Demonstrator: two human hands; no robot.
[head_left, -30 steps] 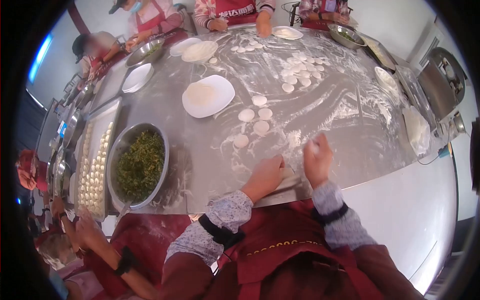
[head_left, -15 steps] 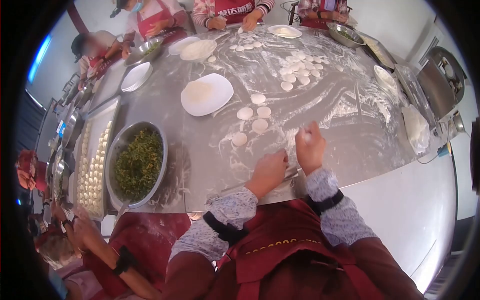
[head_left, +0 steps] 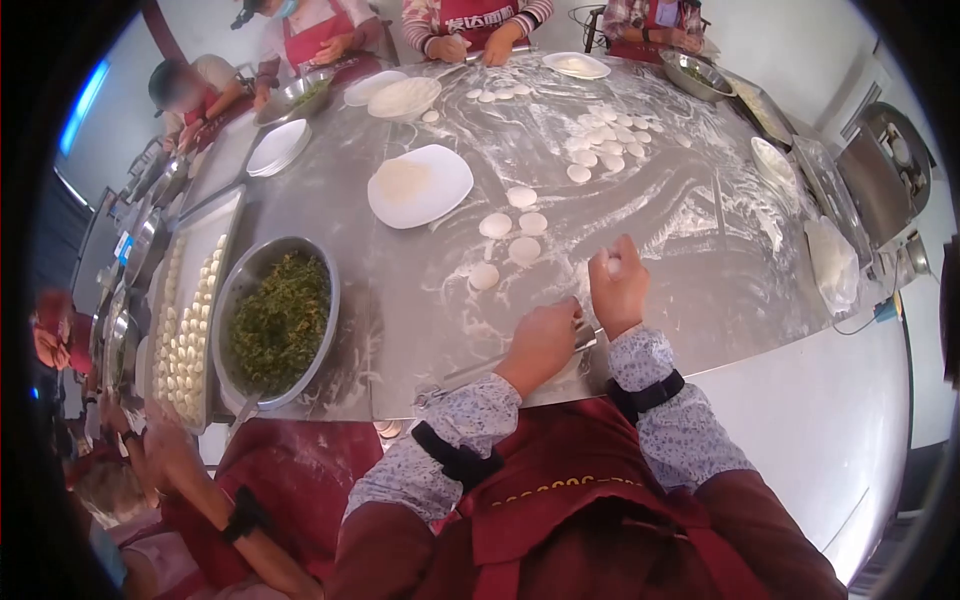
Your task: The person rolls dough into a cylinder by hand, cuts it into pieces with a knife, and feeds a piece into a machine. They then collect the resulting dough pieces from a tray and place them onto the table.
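My right hand point(head_left: 620, 290) is closed above the table near its front edge. A small pale lump of dough point(head_left: 614, 265) shows between its fingers. To the left and slightly lower, my left hand point(head_left: 543, 343) is closed too, knuckles up. What it holds, if anything, is hidden. A metal rod like a rolling pin point(head_left: 586, 337) lies by the table edge, partly covered by my left hand and wrist. Beyond my hands, several round dough wrappers point(head_left: 524, 251) rest on the floured steel table point(head_left: 690, 290).
A steel bowl point(head_left: 335, 345) of chopped green filling stands left, beside a tray point(head_left: 237, 205) of dumplings. A white square plate point(head_left: 440, 200) is farther back. More wrappers point(head_left: 608, 135) lie at the far side. Co-workers in red aprons stand around the table; one person's arm point(head_left: 200, 490) is at my left.
The view has shifted slightly, so the table's contents appear a little to the right. Both my hands stay closed in nearly the same places.
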